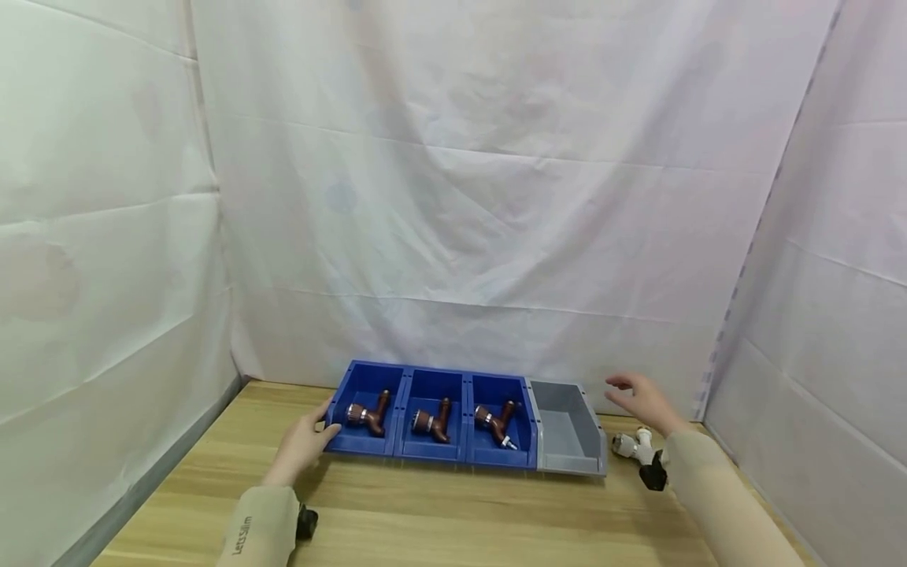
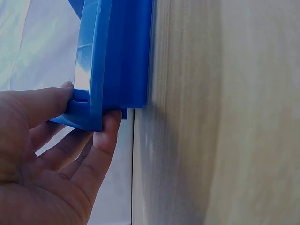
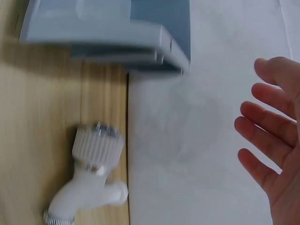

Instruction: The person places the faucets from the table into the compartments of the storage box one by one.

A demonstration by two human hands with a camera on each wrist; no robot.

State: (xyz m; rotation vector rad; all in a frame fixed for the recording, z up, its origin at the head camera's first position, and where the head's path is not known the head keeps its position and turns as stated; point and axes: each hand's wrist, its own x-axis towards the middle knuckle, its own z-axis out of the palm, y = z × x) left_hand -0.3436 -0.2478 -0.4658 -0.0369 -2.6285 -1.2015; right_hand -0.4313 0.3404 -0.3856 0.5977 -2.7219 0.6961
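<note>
Nearest: two light sleeves, left (image 1: 262, 524) with dark lettering, right (image 1: 730, 492), a black wrist unit on each
Counter (image 1: 439, 508) is wood-grain, runs under everything
Left hand (image 1: 303, 442): grip holds the outer edge of the leftmost blue bin (image 1: 368, 378), thumb on the rim, fingers round the underside of the lip
White tap (image 3: 83, 192) lies on its side on the counter, just right of the grey bin (image 1: 570, 437), ribbed knob toward the bin, not touching it
Bins stand in one joined row, three blue then grey at the right end; middle blue bin (image 1: 434, 382) and right blue bin (image 1: 491, 386) complete it
One brown tap in each blue bin: left (image 1: 375, 419), middle (image 1: 438, 425), right (image 1: 498, 425), the last with a pale nozzle
Right hand (image 1: 643, 400): grip wide and free, fingers apart, in the air beyond the white tap
Behind: creased white curtain (image 1: 496, 220)
</note>
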